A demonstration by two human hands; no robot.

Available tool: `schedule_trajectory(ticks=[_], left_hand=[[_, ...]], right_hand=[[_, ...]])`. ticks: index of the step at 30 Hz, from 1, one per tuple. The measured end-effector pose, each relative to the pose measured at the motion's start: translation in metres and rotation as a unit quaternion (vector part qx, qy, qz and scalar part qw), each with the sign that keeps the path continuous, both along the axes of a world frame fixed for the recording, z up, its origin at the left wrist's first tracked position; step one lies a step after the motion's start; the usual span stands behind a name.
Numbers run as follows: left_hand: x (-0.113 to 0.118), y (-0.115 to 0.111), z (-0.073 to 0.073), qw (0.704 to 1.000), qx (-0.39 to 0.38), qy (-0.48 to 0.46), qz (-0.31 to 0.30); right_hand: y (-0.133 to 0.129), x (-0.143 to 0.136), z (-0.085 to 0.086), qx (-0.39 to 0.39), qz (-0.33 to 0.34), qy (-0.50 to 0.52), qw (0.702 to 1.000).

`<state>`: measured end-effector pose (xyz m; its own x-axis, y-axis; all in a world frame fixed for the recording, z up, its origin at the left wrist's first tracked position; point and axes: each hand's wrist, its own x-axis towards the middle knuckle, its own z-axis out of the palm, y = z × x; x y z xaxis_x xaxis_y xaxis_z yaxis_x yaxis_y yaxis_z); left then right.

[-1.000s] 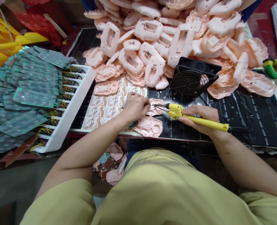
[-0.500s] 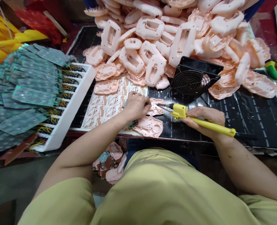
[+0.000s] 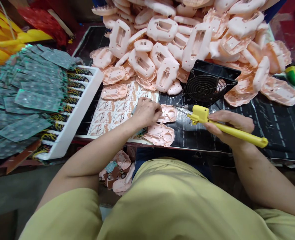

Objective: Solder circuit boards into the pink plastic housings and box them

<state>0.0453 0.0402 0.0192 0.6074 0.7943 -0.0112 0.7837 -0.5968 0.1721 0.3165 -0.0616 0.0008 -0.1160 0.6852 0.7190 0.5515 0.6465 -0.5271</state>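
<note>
In my right hand (image 3: 233,128) is a yellow soldering iron (image 3: 202,115), a trigger type with a thin tip pointing left. The tip is just right of a pink plastic shell half (image 3: 169,114). My left hand (image 3: 147,112) lies at that shell's left side with its fingers bent and pressed together; what they pinch is hidden. A second pink shell half (image 3: 160,135), open side up, sits nearer the table edge. Part of a green circuit board (image 3: 141,132) shows under my left wrist.
Pink shells (image 3: 142,63) are heaped at the back. A black fan (image 3: 207,85) stands before them. On the left, green circuit boards (image 3: 37,96) with wires hang over a white foam rack (image 3: 79,113). Printed sheets (image 3: 107,115) cover part of the black mat (image 3: 269,130).
My right hand has drawn the soldering iron to the right, so its tip has left the upper shell. The left hand stays nearly where it was.
</note>
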Motion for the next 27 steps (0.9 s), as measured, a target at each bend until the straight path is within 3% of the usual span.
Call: schedule_trajectory(ticks=[5,10,14,17,21,24,27], left_hand=[[0.000,0.000,-0.001,1.000,0.002,-0.003,-0.002],[0.002,-0.002,-0.002,1.000,-0.008,0.002,-0.002],[-0.017,0.005,0.015,0.999,0.005,-0.032,-0.014],[-0.042,0.006,0.032,0.994,-0.053,-0.050,-0.081],[-0.062,-0.017,0.029,0.974,-0.131,0.038,-0.179],[-0.072,-0.043,0.015,0.981,-0.077,0.075,-0.161],[-0.098,-0.067,0.016,0.988,-0.032,0.087,-0.124]], right_hand=[[-0.009,-0.005,-0.005,-0.032,-0.023,-0.024,0.999],[-0.019,-0.015,-0.008,-0.023,-0.125,-0.017,0.992],[-0.035,-0.015,-0.007,0.000,-0.139,-0.028,0.990],[-0.050,-0.008,-0.008,0.029,-0.143,-0.034,0.989],[-0.062,-0.002,-0.010,0.022,-0.189,-0.031,0.981],[-0.062,-0.004,-0.012,0.021,-0.190,-0.027,0.981],[-0.058,-0.008,-0.013,0.022,-0.174,-0.024,0.984]])
